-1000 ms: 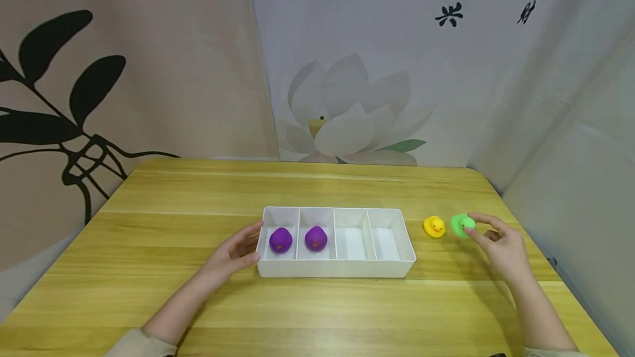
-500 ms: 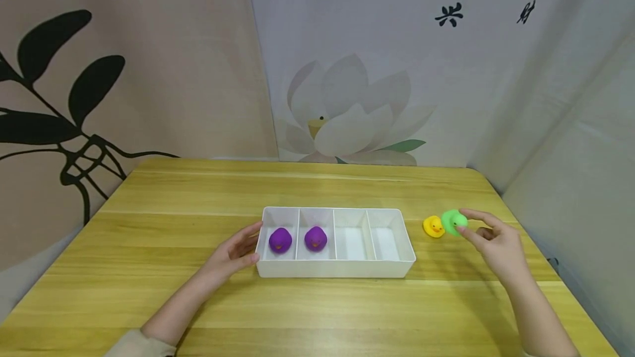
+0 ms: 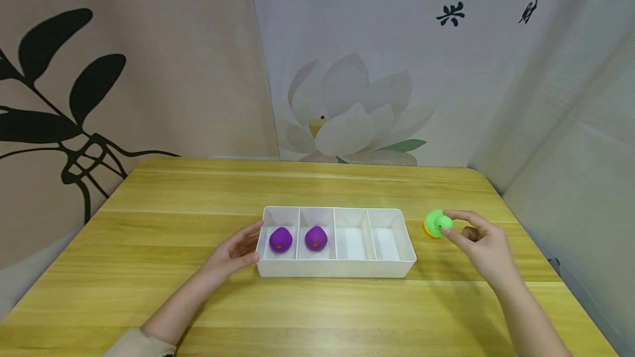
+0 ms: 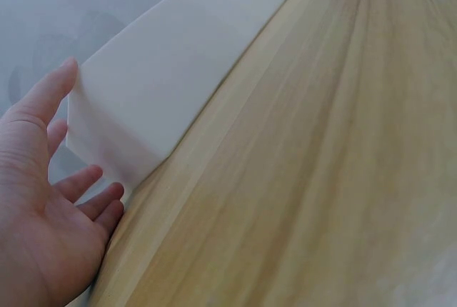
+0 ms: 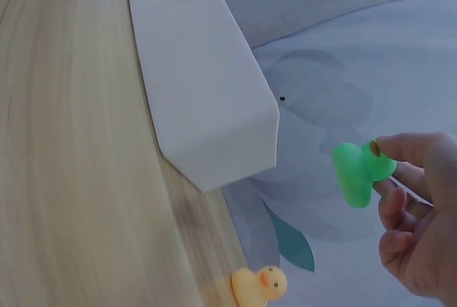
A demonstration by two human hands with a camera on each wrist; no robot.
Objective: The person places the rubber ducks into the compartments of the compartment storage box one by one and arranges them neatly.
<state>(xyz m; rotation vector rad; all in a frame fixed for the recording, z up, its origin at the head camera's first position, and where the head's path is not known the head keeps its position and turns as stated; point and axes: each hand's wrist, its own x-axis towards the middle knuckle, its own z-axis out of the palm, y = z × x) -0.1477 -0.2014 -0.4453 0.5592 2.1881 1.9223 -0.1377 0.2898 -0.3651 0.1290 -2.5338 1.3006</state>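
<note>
My right hand (image 3: 481,238) pinches a green rubber duck (image 3: 437,223) between thumb and fingertips, held up over the table. In the head view the green duck overlaps a yellow rubber duck (image 3: 428,230), of which only a thin edge shows. The right wrist view has the yellow duck (image 5: 258,285) on the table below, apart from the green one. My left hand (image 3: 237,249) rests at the left end of a white divided box (image 3: 337,269), fingers extended, thumb near its front corner. Two purple rubber ducks (image 3: 280,240) sit in the box, one in each of the two left compartments.
The two right compartments of the box show bare white floors. Wooden tabletop (image 3: 238,313) surrounds the box. Behind it hangs a pale cloth (image 3: 347,15) printed with a lotus and dark leaves, and it continues down the right side.
The right hand has raised the green duck and carried it leftward, from beside the yellow duck to in front of it in the head view. The left hand and box have stayed put.
</note>
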